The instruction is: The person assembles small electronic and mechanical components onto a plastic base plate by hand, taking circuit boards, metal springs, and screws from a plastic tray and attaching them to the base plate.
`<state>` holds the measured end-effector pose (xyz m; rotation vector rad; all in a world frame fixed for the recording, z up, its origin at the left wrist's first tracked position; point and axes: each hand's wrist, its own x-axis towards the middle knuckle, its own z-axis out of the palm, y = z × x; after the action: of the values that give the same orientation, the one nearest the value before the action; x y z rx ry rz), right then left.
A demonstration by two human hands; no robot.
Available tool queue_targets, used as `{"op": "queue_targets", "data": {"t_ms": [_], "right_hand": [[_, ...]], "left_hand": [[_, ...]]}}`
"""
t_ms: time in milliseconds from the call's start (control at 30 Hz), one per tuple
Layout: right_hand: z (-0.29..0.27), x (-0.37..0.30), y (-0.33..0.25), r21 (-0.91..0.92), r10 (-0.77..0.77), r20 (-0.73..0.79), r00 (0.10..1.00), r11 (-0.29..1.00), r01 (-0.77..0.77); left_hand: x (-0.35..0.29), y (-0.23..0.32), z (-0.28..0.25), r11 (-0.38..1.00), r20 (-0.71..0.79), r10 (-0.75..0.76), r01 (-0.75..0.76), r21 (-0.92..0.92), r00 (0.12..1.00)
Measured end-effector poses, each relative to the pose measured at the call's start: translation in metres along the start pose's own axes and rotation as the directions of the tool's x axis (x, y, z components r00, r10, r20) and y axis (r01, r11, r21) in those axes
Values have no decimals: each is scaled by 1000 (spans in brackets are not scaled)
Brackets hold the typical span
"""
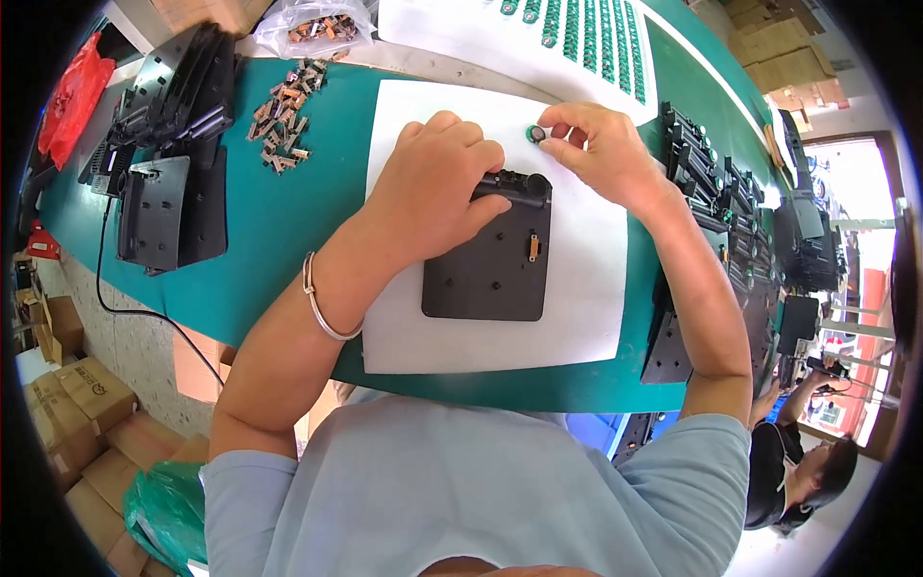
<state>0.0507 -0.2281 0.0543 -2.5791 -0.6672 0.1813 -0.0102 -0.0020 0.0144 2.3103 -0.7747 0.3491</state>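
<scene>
On a white sheet [404, 337] lies a flat black plastic panel [481, 284] with a tube-shaped bar along its far edge. My left hand [428, 183], a silver bangle on its wrist, is closed around that bar, and its thumb rests on the near side. A small copper-coloured part [534, 247] sits on the panel's right side. Between thumb and fingertips, my right hand [606, 154] pinches a small round component [536, 134] with a green edge and dark centre, just beyond the bar's right end and apart from it.
Loose copper-and-black parts [282, 120] lie to the left, near stacked black panels [178, 192]. Rows of green round components [596, 43] fill a white sheet behind. Black assemblies [707, 183] line the right side. Cardboard boxes [87, 394] stand lower left; another person [798, 471] is at right.
</scene>
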Motion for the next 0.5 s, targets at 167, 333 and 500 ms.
{"op": "queue_targets", "data": {"t_ms": [167,333,500], "right_hand": [[7,0,2,59,-25,-51,998,998,28],[2,-8,-2,15,-76,-110,991,997,78],[-11,-30,-21,135,-61,1,998,989,60]], "left_hand": [[1,-1,0,1000,6,-2,2,-4,1000],[1,-3,1,1000,1,11,-11,-7,1000],[-1,-4,2,1000,-14,30,-30,2,999]]}}
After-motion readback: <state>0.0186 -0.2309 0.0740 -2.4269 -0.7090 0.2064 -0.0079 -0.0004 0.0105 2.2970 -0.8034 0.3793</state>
